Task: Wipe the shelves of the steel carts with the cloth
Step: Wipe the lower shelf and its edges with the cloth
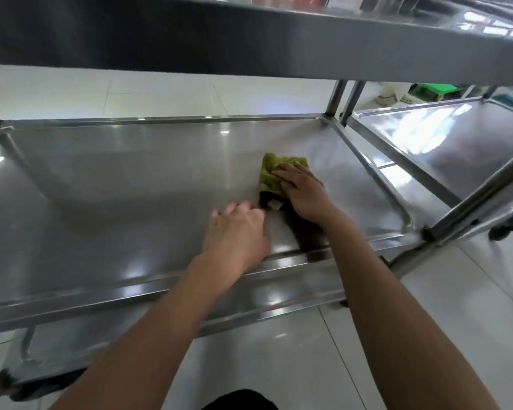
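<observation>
Right hand [304, 192], centre-right of frame: fingers [285, 174] straight, pressing green cloth [271, 173] flat on steel shelf [131, 179]. Left hand [239, 229] beside it: fingers loosely spread, holding nothing, tips blurred.

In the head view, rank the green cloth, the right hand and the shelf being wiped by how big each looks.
1. Shelf being wiped: by far the largest.
2. Right hand and green cloth: they look alike, and the hand covers part of the cloth, so no ranking between them.

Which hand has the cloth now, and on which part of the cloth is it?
The right hand presses flat on the near right part of the green cloth; no curled grip. The left hand holds nothing.
</observation>
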`<state>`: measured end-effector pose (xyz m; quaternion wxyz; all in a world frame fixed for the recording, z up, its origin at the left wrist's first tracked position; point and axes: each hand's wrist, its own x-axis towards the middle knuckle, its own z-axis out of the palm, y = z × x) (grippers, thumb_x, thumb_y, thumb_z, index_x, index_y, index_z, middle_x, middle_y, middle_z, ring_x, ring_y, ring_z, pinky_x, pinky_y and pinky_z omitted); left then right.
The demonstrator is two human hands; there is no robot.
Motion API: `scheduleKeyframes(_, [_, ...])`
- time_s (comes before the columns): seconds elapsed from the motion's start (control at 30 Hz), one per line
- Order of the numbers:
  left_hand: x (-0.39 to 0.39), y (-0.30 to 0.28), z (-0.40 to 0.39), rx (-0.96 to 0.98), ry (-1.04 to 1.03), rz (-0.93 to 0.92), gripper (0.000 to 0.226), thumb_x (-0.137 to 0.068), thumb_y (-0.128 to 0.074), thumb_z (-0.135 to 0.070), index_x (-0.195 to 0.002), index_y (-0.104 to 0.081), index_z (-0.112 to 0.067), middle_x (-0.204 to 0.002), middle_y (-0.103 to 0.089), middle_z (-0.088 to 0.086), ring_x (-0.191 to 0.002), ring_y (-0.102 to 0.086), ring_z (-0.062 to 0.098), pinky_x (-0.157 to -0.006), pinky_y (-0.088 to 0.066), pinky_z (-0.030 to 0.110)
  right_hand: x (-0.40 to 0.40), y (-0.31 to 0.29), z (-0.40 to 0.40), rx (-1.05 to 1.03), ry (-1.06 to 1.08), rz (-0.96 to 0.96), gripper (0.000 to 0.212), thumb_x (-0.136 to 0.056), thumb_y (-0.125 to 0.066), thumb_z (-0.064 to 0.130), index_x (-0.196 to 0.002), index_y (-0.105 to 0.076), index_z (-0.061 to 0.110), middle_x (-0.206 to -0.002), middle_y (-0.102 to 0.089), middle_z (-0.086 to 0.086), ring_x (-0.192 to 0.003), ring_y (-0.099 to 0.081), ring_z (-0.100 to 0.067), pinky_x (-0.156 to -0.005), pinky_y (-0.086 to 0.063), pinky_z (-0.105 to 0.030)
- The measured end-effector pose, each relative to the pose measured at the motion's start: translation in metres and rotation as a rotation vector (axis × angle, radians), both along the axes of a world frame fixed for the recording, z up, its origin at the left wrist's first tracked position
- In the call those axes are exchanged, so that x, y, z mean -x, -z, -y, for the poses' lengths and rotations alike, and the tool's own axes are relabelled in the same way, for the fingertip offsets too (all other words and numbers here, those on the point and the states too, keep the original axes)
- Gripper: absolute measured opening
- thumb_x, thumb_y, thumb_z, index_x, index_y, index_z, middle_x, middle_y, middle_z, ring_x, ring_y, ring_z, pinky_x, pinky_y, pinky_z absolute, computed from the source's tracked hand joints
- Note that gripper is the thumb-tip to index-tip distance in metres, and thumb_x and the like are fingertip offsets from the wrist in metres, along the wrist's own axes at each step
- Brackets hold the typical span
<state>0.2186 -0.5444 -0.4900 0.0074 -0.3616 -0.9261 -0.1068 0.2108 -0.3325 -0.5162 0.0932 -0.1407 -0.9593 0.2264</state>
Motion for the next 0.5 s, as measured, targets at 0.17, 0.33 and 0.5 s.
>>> scheduleKeyframes(0.17, [0.003,0.010,-0.007,-0.004,-0.062,-0.057,0.029,-0.086,-0.048,-0.033,-0.099,-0.072,-0.023,-0.108,-0.063,-0.003,-0.108,-0.057,0.024,-0.088,-0.046,0.041,-0.028,0.003,-0.076,-0.063,0.212,-0.013,0.039,-0.104,-0.039,0.029,-0.140,-0.052,0.036,-0.157,-0.035,0.014,-0.149,-0.020,-0.016,-0.123,-0.014,-0.036])
scheduleKeyframes(0.33, [0.002,0.011,-0.004,-0.082,-0.034,-0.015,0.033,-0.086,-0.046,-0.033,-0.104,-0.073,-0.031,-0.121,-0.063,-0.012,-0.117,-0.055,0.016,-0.093,-0.043,0.037,-0.049,-0.002,-0.132,-0.070,0.389,0.005,0.042,-0.104,-0.036,0.028,-0.144,-0.048,0.033,-0.160,-0.031,0.007,-0.150,-0.018,-0.021,-0.121,-0.016,-0.042])
scheduleKeyframes(0.5, [-0.005,0.013,0.003,-0.087,0.019,0.002,0.036,-0.088,-0.051,-0.035,-0.119,-0.069,-0.030,-0.142,-0.055,-0.010,-0.138,-0.044,0.017,-0.108,-0.036,0.038,-0.046,-0.007,-0.122,-0.121,0.372,0.092,0.043,-0.104,-0.031,0.034,-0.145,-0.042,0.040,-0.160,-0.028,0.014,-0.151,-0.013,-0.017,-0.122,-0.013,-0.045])
